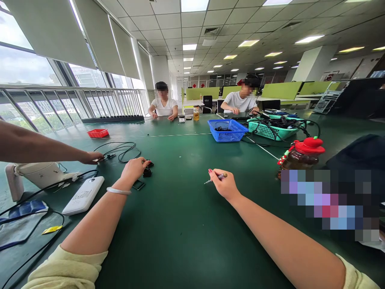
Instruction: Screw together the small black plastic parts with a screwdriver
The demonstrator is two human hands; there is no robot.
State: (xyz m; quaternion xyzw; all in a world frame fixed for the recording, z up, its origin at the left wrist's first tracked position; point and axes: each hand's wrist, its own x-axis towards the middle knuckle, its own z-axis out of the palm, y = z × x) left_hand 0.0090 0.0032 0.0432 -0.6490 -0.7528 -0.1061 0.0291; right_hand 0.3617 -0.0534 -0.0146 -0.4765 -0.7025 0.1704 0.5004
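Head view: a green tabletop fills the lower frame. Left of centre, the person's left hand curls its fingers at small black pieces; I cannot tell whether it grips one. A dark rectangular piece lies just below. Right of centre, the right hand is clamped on a slim tool, its thin tip pointing left. At far left, another person's hand reaches to a black cable.

Pale blinds, metal railing, lime-green partitions, lit ceiling panels.
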